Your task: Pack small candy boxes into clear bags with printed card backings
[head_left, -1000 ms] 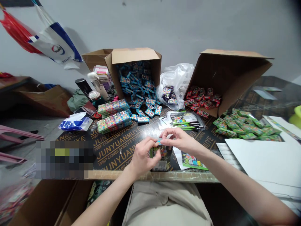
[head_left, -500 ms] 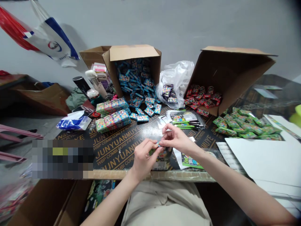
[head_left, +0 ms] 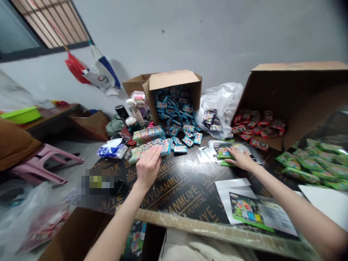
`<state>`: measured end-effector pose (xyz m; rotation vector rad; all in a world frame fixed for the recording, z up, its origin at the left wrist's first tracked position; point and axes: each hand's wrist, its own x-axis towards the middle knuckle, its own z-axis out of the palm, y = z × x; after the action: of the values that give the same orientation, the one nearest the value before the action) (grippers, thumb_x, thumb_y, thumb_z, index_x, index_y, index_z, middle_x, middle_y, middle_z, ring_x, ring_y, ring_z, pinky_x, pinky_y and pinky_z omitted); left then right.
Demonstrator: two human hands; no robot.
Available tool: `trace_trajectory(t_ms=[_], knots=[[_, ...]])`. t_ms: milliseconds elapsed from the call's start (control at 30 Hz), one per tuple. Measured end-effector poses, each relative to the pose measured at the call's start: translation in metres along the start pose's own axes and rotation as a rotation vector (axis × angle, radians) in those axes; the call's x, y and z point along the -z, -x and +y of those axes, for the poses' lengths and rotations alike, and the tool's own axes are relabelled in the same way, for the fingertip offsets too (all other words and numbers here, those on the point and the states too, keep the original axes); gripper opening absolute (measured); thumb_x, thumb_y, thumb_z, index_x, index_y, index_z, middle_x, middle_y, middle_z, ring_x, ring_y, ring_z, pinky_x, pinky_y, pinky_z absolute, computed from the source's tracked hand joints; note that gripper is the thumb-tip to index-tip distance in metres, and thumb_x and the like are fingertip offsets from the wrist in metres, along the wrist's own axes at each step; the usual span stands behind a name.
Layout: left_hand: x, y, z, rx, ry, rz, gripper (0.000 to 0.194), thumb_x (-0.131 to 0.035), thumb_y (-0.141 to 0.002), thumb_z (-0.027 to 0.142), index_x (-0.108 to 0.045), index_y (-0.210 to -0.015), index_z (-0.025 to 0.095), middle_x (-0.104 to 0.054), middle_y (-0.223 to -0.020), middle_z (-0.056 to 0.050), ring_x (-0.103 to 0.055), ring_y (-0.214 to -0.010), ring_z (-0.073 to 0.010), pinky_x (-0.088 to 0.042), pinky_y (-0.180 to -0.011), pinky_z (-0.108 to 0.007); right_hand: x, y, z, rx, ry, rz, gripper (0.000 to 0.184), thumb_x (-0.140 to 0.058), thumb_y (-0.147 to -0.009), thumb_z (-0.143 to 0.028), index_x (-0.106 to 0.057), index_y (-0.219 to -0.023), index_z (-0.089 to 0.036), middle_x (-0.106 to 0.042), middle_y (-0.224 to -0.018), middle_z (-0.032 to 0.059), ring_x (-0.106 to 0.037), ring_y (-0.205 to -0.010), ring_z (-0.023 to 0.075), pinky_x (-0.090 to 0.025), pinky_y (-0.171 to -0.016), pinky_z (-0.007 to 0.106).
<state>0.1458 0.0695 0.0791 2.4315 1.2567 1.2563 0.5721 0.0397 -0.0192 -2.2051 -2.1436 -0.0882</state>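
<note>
My left hand (head_left: 149, 165) reaches over the near stack of small patterned boxes (head_left: 165, 146). Its fingers stretch forward onto the stack, the thumb is hidden, and no held thing shows. Behind that stack stands another stack of the same boxes (head_left: 148, 134). Over on the right, my right hand (head_left: 240, 158) touches a pile of black-and-green printed pouches (head_left: 223, 151), thumb and fingers apart. Closer to the table edge, a similar pouch (head_left: 246, 210) lies partly over a white sheet (head_left: 231, 194).
Behind my hands stand a carton of blue packets (head_left: 176, 81), a plastic bag of dark packets (head_left: 223, 96) and a carton of red packets (head_left: 293, 87). Green packets (head_left: 317, 163) are heaped at right. A tissue pack (head_left: 112, 149) and bottles (head_left: 133, 110) stand left.
My hands were together at the table edge over a dark pouch, fingers pinching a small blue piece. They have separated, left to the boxes, right to the pouches. The view has swung left.
</note>
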Motion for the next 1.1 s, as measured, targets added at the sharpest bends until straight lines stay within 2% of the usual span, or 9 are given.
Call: trace_trajectory(t_ms=[133,267,467,567,667,833,900,1000,1100], knots=[[-0.024,-0.022,-0.056,0.161,-0.145,-0.080,0.040,-0.043,-0.079,0.009,-0.058,-0.115,0.017,-0.052,-0.126,-0.014,-0.043,-0.121,-0.0283,-0.026,-0.105,-0.045,-0.018,-0.001,0.008,0.114,0.093,0.037,0.041,-0.043,-0.087,-0.034,-0.047,-0.121,-0.012,-0.053,-0.120,0.0214,-0.052,-0.110,0.0304,-0.043,-0.083,0.042],[-0.058,-0.025,-0.080,0.207,-0.121,-0.109,0.040,-0.040,-0.077,0.005,-0.059,-0.110,0.017,-0.057,-0.121,-0.014,-0.044,-0.121,-0.0275,-0.029,-0.102,-0.045,-0.012,0.003,0.000,0.148,0.071,-0.004,0.026,-0.041,-0.086,-0.025,-0.057,-0.103,-0.013,-0.064,-0.095,0.0193,-0.063,-0.083,0.0280,-0.046,-0.066,0.036],[-0.068,-0.015,-0.060,0.274,-0.052,-0.034,0.043,-0.053,-0.079,0.021,-0.049,-0.121,0.017,-0.038,-0.138,-0.015,-0.020,-0.133,-0.0283,-0.011,-0.109,-0.046,0.012,0.016,-0.005,0.092,0.090,0.124,0.027,-0.037,-0.079,-0.006,-0.060,-0.090,-0.014,-0.066,-0.073,0.0140,-0.062,-0.063,0.0236,-0.041,-0.056,0.031],[-0.071,0.003,-0.038,0.660,0.200,0.219,0.075,-0.060,-0.074,0.037,-0.023,-0.137,0.019,-0.012,-0.148,-0.011,0.000,-0.137,-0.0249,-0.005,-0.110,-0.044,0.033,0.025,-0.013,0.006,0.119,0.377,0.031,-0.034,-0.087,-0.017,-0.059,-0.104,-0.012,-0.066,-0.078,0.0144,-0.061,-0.066,0.0225,-0.039,-0.058,0.030],[-0.076,0.007,-0.033,1.047,0.479,0.329,0.075,-0.050,-0.080,0.045,-0.009,-0.138,0.022,-0.017,-0.147,-0.009,-0.014,-0.135,-0.0206,-0.019,-0.108,-0.042,0.059,0.036,-0.036,-0.086,0.040,0.665,0.033,-0.035,-0.090,-0.026,-0.057,-0.110,-0.011,-0.066,-0.073,0.0124,-0.060,-0.063,0.0205,-0.038,-0.057,0.028],[-0.070,-0.023,-0.045,1.188,0.665,0.225,0.052,-0.041,-0.085,0.041,-0.030,-0.131,0.021,-0.041,-0.135,-0.009,-0.038,-0.126,-0.0201,-0.033,-0.100,-0.043,0.095,0.057,-0.087,-0.081,-0.261,0.730,0.028,-0.038,-0.090,-0.028,-0.061,-0.089,-0.013,-0.060,-0.059,0.0053,-0.052,-0.047,0.0143,-0.034,-0.049,0.025],[-0.066,-0.024,-0.031,1.203,0.739,0.177,0.050,-0.041,-0.084,0.043,-0.035,-0.128,0.019,-0.042,-0.134,-0.013,-0.041,-0.123,-0.0238,-0.035,-0.097,-0.046,0.101,0.068,-0.106,-0.063,-0.338,0.722,0.027,-0.039,-0.090,-0.029,-0.061,-0.084,-0.015,-0.058,-0.055,0.0036,-0.050,-0.043,0.0130,-0.034,-0.048,0.024],[-0.069,0.001,0.020,1.126,0.879,0.091,0.053,-0.045,-0.081,0.047,-0.041,-0.126,0.020,-0.043,-0.134,-0.014,-0.045,-0.119,-0.0251,-0.039,-0.094,-0.042,0.099,0.085,-0.140,0.011,-0.442,0.716,0.023,-0.041,-0.089,-0.025,-0.060,-0.093,-0.014,-0.061,-0.059,0.0041,-0.053,-0.046,0.0136,-0.038,-0.050,0.024],[-0.078,0.035,0.079,0.743,1.202,-0.122,0.082,-0.068,-0.064,0.042,-0.030,-0.135,0.027,-0.033,-0.141,-0.007,-0.034,-0.127,-0.0263,-0.031,-0.101,-0.037,0.092,0.101,-0.180,0.185,-0.657,0.588,0.025,-0.037,-0.090,-0.020,-0.056,-0.105,-0.015,-0.065,-0.072,0.0063,-0.060,-0.059,0.0156,-0.043,-0.058,0.025]])
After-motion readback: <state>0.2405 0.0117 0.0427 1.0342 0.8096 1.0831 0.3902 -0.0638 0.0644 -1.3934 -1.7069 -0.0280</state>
